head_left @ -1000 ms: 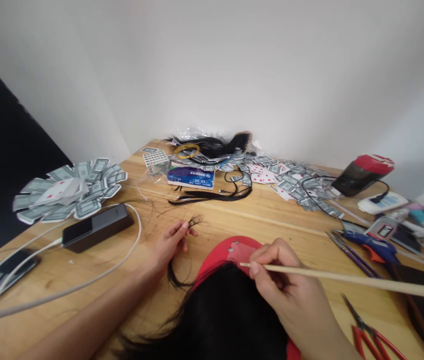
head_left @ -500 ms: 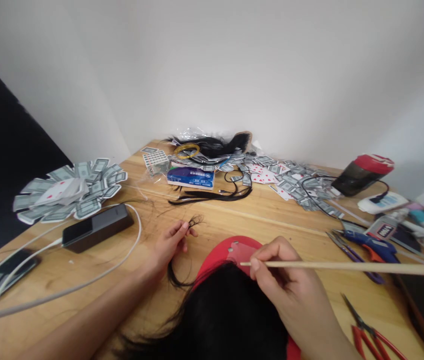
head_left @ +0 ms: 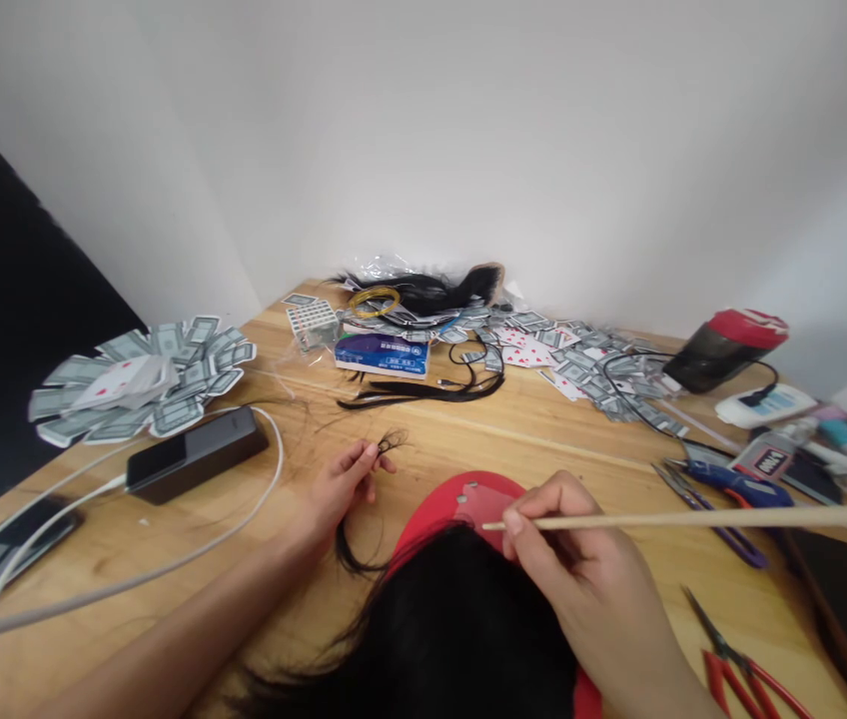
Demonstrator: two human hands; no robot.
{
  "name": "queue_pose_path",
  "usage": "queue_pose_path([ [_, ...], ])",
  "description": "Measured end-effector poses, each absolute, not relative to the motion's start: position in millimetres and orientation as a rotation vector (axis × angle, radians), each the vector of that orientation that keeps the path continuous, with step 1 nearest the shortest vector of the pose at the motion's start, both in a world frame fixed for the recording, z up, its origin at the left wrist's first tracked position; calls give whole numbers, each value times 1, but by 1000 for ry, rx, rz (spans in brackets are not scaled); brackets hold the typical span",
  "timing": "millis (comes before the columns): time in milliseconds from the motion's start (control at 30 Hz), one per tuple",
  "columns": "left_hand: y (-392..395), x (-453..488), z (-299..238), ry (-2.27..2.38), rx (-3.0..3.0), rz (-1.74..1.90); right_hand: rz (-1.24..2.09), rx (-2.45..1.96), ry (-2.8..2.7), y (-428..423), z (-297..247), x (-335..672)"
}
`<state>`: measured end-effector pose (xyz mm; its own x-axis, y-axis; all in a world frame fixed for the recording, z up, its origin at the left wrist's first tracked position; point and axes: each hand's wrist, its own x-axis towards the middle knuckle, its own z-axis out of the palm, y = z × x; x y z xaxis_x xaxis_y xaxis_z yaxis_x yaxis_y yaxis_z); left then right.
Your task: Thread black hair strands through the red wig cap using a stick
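A red rounded form (head_left: 430, 502), partly covered by long black hair (head_left: 460, 629), sits low in the middle of the head view. A pinkish patch (head_left: 479, 504) shows on its top beside the hair's edge. Between thumb and fingers, my right hand (head_left: 580, 559) pinches a thin wooden stick (head_left: 670, 518); its tip points left, over the patch, and I cannot tell whether it touches. My left hand (head_left: 349, 481) is closed on a small lock of black hair (head_left: 353, 549). The lock's curled end sticks out above the fingers and its rest hangs below.
At left lie a fan of playing cards (head_left: 191, 374), a dark box-shaped device (head_left: 195, 454), a phone (head_left: 11, 549) and white cables. A blue box (head_left: 381, 357) and more hair (head_left: 423, 293) stand behind. Red-handled pliers (head_left: 730, 654) and a blue glue gun (head_left: 738, 482) lie at right.
The far end of the wooden stick has swung slightly upward at right, while its tip stays almost in place. My left hand has not visibly moved.
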<state>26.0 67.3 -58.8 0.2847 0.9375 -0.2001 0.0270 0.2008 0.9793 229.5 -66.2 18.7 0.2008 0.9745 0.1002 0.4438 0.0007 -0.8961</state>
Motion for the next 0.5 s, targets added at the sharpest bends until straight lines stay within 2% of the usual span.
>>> queue_pose_path([
  [500,57,30,-36,1019,1219,988,792,-1512,-1362,-63,22,228],
])
